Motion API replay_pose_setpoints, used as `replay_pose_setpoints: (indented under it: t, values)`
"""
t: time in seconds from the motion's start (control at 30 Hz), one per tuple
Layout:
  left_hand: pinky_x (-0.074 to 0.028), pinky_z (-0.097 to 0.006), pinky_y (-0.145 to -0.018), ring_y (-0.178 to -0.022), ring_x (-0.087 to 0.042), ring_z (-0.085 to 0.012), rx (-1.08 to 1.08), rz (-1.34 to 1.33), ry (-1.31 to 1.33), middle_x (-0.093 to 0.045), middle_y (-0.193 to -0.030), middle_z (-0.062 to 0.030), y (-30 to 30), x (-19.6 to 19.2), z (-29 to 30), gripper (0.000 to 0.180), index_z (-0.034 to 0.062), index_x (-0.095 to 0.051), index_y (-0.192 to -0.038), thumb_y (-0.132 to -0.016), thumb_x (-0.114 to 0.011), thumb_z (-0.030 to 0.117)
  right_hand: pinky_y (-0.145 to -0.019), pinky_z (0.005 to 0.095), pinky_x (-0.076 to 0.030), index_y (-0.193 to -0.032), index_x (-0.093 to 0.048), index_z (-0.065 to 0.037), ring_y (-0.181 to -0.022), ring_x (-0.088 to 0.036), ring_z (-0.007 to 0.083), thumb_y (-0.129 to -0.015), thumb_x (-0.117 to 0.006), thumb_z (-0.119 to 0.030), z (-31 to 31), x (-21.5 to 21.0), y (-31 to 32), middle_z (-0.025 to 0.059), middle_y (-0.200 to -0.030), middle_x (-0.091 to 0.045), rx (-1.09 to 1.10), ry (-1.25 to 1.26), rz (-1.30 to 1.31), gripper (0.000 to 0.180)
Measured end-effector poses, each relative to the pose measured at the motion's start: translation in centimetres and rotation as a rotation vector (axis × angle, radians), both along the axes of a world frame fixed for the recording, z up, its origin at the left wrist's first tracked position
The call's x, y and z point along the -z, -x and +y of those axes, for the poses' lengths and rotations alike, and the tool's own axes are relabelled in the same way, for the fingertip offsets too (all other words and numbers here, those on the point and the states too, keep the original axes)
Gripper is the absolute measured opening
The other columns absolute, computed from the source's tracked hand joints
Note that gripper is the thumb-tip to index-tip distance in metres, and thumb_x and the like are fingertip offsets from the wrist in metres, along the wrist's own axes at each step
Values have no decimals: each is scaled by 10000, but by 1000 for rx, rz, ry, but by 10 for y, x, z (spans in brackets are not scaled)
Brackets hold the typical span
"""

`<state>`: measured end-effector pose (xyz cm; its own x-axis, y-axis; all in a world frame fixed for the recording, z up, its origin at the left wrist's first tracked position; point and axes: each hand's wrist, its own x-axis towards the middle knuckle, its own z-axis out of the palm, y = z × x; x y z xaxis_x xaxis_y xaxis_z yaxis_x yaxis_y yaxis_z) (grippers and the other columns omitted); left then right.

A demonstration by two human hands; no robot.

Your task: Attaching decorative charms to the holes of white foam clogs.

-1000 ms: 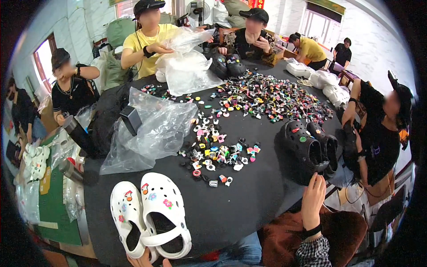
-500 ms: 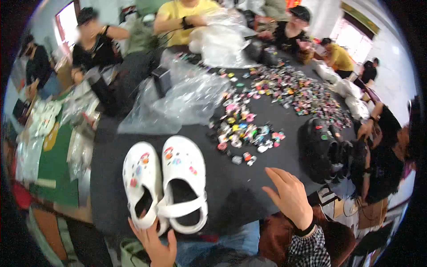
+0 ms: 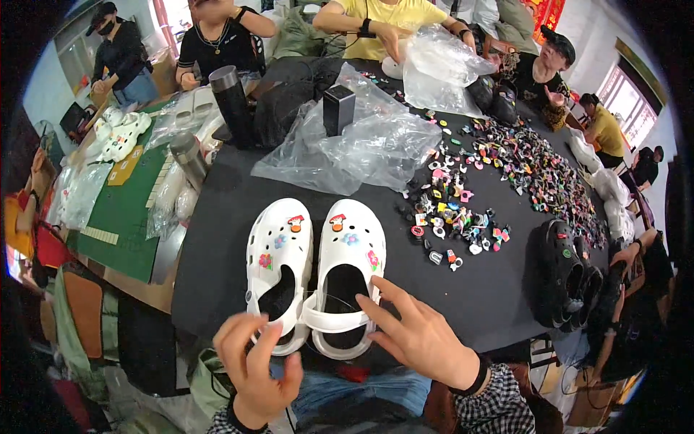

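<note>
A pair of white clogs stands side by side on the black table, toes pointing away from me: the left clog (image 3: pixel 279 226) and the right clog (image 3: pixel 353 230). Red-and-white figure charms, blue flowers and pink flowers decorate both uppers. A thin clear loop shows near the heel straps, between the shoes. My left hand (image 3: pixel 256 369) is at the left clog's heel, its fingers curved and apart. Over the right clog's outer side and strap reaches my right hand (image 3: pixel 426 336), fingers spread; whether the fingertips press on the shoe I cannot tell.
Loose colourful shoe charms (image 3: pixel 463 217) are heaped beyond the clogs. Black clogs (image 3: pixel 560 275) stand at the right. A clear plastic bag (image 3: pixel 361 155), a black box (image 3: pixel 338 108) and a dark tumbler (image 3: pixel 231 105) lie farther back. Several people work around the table.
My right hand has come left to the right clog's side. My left hand's fingers have lifted from around the heel. The view has shifted, so the scene sits farther right.
</note>
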<state>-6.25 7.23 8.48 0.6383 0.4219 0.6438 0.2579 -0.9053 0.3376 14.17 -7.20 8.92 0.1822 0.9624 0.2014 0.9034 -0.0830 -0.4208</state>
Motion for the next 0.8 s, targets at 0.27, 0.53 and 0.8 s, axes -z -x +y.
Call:
replay_pose_setpoints:
  t: [0.27,0.53,0.8]
  values:
    - [-440,-367,-771,-856,-570,-217,186,334,49,-611,-1271,-65,-34,-4,-1,499,44,-628,-1197,-765,-763,253,-845,370,-551,-1402,-451,-66,-962,-673,321,-776,-739,-180,-15,-3,3,229,-1433,-417,10,44,-13,698]
    - [-412,-363,-734,-850,-565,-233,297,531,33,-612,-1174,-69,-28,4,-7,539,67,-598,-1246,-788,-730,320,-826,392,-548,-1237,-574,-41,-970,-659,312,-826,-699,-197,-29,-20,-54,150,-1197,-610,-22,-12,-53,457]
    - [-411,-391,-759,-882,-551,-270,297,491,80,-600,-1085,-74,-22,12,-10,472,73,-617,-1125,-726,-776,269,-797,430,-537,-1100,-667,-77,-908,-653,342,-902,-591,-138,-10,-28,-127,130,-1046,-665,187,-8,-58,220]
